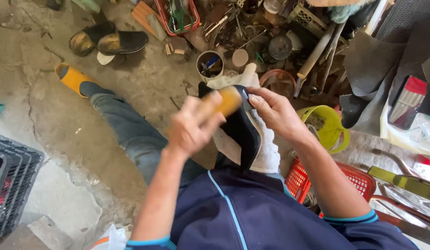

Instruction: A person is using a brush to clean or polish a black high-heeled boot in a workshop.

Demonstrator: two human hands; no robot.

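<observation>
head cam | one view only | looks steeply down from above | close over lap and concrete floor (48, 106)

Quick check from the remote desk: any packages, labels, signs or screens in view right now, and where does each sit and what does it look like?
No signs or screens show.
Flat packet: far right, on clear plastic sheeting; rectangular, red top, silver and dark stripes.
Round tin: on the floor just beyond the hands; open, holding small tools, no label readable.
Left hand grips a wooden-handled tool; right hand steadies a black shoe.
</observation>
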